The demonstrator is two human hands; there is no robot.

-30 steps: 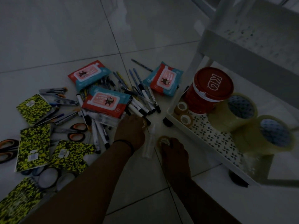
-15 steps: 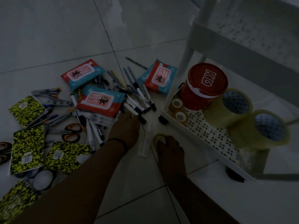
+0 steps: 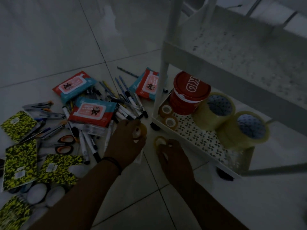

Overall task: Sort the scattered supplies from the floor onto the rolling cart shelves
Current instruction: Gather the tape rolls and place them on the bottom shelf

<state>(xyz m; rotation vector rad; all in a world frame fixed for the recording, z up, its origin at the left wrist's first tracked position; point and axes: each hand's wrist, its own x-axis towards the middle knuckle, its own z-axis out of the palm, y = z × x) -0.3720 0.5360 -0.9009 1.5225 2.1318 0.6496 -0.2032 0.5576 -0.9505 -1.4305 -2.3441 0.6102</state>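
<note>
While its fingers curl round a small tape roll, the left hand hovers just above the tiled floor, a dark band at its wrist; in this dim light the roll is only partly seen. Just to its right, the right hand pinches a second small tape roll at its near edge, and that roll sits close to the floor beside the cart's front corner. Between the two hands lies what seems to be a clear plastic wrapper, hard to make out. Further right stands the white rolling cart, whose bottom shelf holds two more small tape rolls at its left end, a red tub behind them, and two large clear tape rolls side by side to the right. Left of the hands the scattered supplies spread out: markers and pens in a heap, three wet-wipe packs, orange-handled scissors, and yellow-black notebooks at the near left.
</note>
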